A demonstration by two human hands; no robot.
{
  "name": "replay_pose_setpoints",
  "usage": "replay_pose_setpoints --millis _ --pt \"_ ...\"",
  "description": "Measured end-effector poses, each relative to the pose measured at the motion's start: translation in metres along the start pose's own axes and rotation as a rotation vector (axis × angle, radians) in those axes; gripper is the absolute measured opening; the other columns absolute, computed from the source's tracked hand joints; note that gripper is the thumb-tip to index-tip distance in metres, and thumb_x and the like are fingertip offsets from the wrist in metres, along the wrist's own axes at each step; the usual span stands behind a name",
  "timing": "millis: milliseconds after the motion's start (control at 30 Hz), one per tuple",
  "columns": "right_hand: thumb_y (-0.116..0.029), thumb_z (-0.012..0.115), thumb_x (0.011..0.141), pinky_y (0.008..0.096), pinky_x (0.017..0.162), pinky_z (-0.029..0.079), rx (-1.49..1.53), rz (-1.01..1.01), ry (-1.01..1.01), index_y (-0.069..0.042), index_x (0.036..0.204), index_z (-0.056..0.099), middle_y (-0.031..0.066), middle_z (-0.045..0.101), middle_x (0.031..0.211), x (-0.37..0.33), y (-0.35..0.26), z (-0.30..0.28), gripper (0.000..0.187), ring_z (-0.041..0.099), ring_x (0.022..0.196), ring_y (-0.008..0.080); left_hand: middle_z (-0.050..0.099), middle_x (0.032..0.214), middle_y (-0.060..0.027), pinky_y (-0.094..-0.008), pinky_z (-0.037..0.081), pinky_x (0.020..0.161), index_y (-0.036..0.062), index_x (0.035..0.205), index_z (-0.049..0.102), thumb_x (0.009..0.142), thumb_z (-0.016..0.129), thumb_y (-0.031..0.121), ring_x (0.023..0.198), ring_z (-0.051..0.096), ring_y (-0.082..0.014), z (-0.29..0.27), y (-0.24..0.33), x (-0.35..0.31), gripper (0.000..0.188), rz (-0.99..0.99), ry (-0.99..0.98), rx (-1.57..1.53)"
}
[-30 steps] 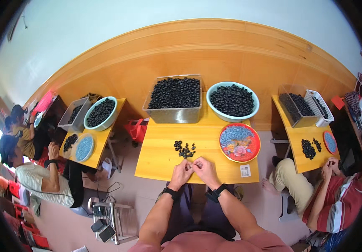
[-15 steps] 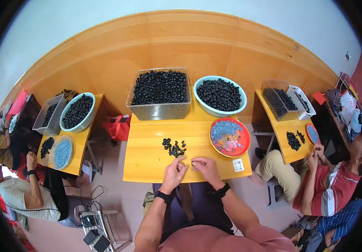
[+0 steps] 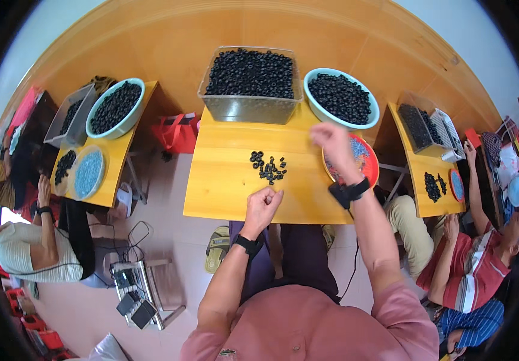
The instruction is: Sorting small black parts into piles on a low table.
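Observation:
Just above the table's front edge, my left hand [image 3: 263,206] is closed, thumb against curled fingers. Whatever it may hold is hidden. My right hand [image 3: 335,149] is smeared by motion over the red plate [image 3: 373,171], its fingers unclear. Small bluish pieces [image 3: 358,146] lie in that plate, partly covered by my hand and wrist. A little pile of black ring-shaped parts [image 3: 271,171] rests on the yellow table [image 3: 220,174], beyond my left hand. Behind it stands a clear plastic bin [image 3: 250,111] heaped with black rings. A pale teal basin [image 3: 374,117] beside the bin holds more of them.
A co-worker's table [image 3: 104,192] stands at left, another [image 3: 431,209] at right, both with similar black parts. One person in a striped red shirt [image 3: 467,274] reaches up there. A red bag [image 3: 177,133] hangs left of my table; a metal stool [image 3: 149,295] stands lower left.
My right hand has left my left hand and swung right and away, over the red plate. My left hand has curled closed. The whole view has shifted, so the table appears higher up.

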State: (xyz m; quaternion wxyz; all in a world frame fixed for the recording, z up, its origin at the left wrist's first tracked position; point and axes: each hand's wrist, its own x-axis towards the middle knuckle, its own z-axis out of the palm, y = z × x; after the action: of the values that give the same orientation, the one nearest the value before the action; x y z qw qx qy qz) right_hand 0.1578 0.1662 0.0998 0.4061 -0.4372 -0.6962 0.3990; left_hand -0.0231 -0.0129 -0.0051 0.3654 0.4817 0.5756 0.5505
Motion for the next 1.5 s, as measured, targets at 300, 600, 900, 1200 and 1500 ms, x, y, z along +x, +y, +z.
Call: replay_pose_setpoints --millis 300,600,900,1200,1500 --pt "-0.007 0.061 0.084 0.0474 0.082 0.055 -0.571 -0.256 -0.266 -0.006 0.093 0.077 0.0195 0.073 0.092 0.006 0.006 0.116 0.018 0.07 0.09 0.0381 0.038 0.056 -0.0018 -0.0312 0.033 0.049 -0.0014 0.067 0.051 0.094 0.071 0.019 0.054 0.035 -0.0089 0.0 0.002 0.0 0.039 0.047 0.011 0.003" --pt "-0.002 0.058 0.077 0.0477 0.083 0.05 -0.775 -0.402 -0.351 -0.002 0.084 0.073 0.0213 0.072 0.091 0.015 0.024 0.119 0.017 0.069 0.089 0.0382 0.044 0.055 -0.0029 -0.0311 0.036 0.05 -0.0012 0.068 0.054 0.094 0.072 0.019 0.053 0.038 -0.0095 0.009 -0.002 0.002 0.037 0.077 -0.014 0.032" --pt "-0.013 0.073 0.084 0.0282 0.074 0.054 0.046 0.053 -0.288 0.001 0.106 0.073 0.009 0.074 0.087 -0.075 0.028 0.063 0.026 0.069 0.08 0.0127 0.063 0.076 -0.0002 -0.0243 0.044 0.059 0.0046 0.124 0.063 0.092 0.069 0.004 0.063 0.05 -0.0058 0.005 -0.013 0.004 0.032 0.104 -0.017 0.003" --pt "-0.01 0.071 0.087 0.0282 0.075 0.056 0.218 0.162 -0.278 0.006 0.106 0.071 0.0107 0.075 0.09 -0.113 0.05 0.054 0.026 0.071 0.082 0.0133 0.061 0.083 0.003 -0.0208 0.044 0.065 0.0002 0.115 0.069 0.093 0.069 -0.001 0.072 0.05 -0.0043 0.007 0.002 0.002 0.022 0.137 -0.13 0.031" --pt "-0.005 0.068 0.089 0.0291 0.073 0.056 0.358 0.191 -0.241 0.008 0.108 0.069 0.0139 0.075 0.092 -0.128 0.05 0.071 0.023 0.07 0.08 0.0146 0.061 0.076 0.003 -0.0218 0.045 0.062 -0.0005 0.107 0.071 0.088 0.071 -0.002 0.068 0.051 -0.0046 0.01 0.009 -0.005 0.019 0.149 -0.107 0.096"
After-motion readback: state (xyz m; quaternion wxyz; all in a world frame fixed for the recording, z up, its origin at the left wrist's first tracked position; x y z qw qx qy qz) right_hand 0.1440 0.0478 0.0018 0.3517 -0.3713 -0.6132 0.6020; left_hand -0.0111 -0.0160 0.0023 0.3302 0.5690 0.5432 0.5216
